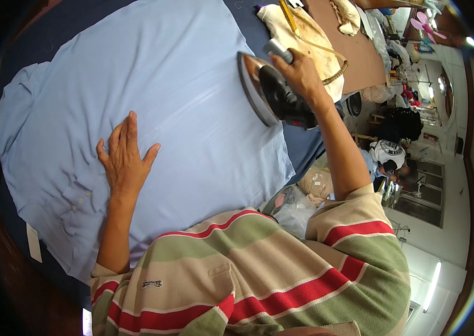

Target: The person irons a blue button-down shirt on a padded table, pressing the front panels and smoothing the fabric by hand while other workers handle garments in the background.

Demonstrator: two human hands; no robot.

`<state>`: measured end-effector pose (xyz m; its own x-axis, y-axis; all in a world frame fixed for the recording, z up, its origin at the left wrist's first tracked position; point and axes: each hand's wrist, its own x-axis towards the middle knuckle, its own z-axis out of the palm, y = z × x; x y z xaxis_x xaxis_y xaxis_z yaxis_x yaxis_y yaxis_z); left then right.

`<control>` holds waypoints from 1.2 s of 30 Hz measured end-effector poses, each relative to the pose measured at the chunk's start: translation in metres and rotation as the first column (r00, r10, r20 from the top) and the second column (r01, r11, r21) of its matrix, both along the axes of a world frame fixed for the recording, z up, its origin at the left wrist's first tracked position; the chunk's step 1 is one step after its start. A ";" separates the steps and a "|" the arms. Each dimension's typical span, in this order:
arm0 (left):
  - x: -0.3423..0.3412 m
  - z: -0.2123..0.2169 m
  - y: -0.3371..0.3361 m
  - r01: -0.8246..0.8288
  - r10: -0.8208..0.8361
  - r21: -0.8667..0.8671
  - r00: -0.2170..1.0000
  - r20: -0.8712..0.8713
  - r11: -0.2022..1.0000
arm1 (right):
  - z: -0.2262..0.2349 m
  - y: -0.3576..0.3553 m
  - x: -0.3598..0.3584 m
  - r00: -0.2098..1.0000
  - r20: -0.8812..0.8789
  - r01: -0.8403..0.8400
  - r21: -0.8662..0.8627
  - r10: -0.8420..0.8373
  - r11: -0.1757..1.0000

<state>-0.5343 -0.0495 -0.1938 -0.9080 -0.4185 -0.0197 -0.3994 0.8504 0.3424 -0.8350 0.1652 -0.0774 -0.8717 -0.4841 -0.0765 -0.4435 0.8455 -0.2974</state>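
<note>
A light blue shirt lies spread over a dark blue covered table, with creases on its left part and a few small buttons near its lower left. My left hand rests flat on the cloth, fingers spread and pointing away from me. At the shirt's right edge, my right hand grips the handle of a clothes iron with a dark body and a metal soleplate. The iron is tilted, its soleplate edge facing left toward the cloth. Whether the whole soleplate touches the shirt I cannot tell.
A coiled cord runs beside the iron over a cream cloth at the far right. A brown board lies beyond it. Clear plastic bags sit below the table's right edge. Another person is farther off at the right.
</note>
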 end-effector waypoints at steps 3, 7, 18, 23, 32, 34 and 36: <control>0.001 -0.001 0.000 0.008 -0.013 -0.064 0.996 -0.083 0.998 | 0.004 0.000 0.009 0.995 0.066 -0.082 0.041 0.079 0.996; 0.000 -0.001 0.000 -0.009 0.006 -0.062 0.999 -0.040 0.998 | 0.012 0.000 0.012 0.979 0.086 -0.192 0.087 0.185 0.977; -0.001 0.002 0.001 -0.006 0.006 -0.010 1.000 -0.020 1.000 | 0.015 -0.013 -0.004 0.947 0.061 -0.319 0.079 0.315 0.944; 0.000 0.000 0.000 -0.006 0.005 -0.024 1.000 -0.010 1.000 | 0.018 -0.005 0.002 0.907 0.169 -0.417 0.224 0.387 0.881; 0.001 0.000 0.000 -0.003 0.003 -0.004 1.000 -0.020 1.000 | 0.010 -0.020 -0.014 0.961 0.021 -0.276 0.127 0.275 0.953; 0.001 0.001 0.000 -0.005 0.005 0.010 1.000 -0.017 1.000 | 0.013 -0.021 -0.014 0.980 0.041 -0.200 0.155 0.196 0.967; 0.000 0.002 0.001 -0.005 0.005 0.017 1.000 -0.016 1.000 | 0.013 -0.019 -0.014 0.991 0.023 -0.137 0.104 0.135 0.985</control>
